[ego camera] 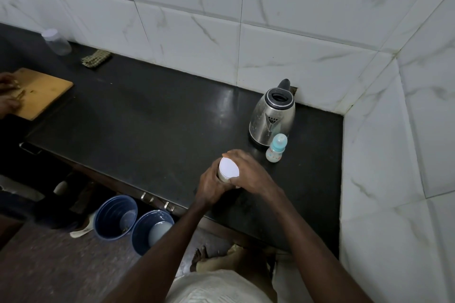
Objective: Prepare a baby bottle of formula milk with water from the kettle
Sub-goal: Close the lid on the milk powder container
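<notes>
The left hand [211, 186] grips the upright white-lidded round jar [229, 167] by its body, the right hand [250, 172] curls round its lid — the small blue-capped baby bottle [276, 149] stands beyond, rightward.

My left hand [211, 188] grips the side of the white-lidded jar [229, 167] near the front edge of the black counter [147, 118], and my right hand [250, 172] curls over the rim of its lid. The steel kettle [272, 115] stands toward the back right corner, with the baby bottle [277, 149] upright just in front of it. A wooden cutting board [41, 91] lies at the left edge. Two blue buckets [115, 216] sit on the floor below.
</notes>
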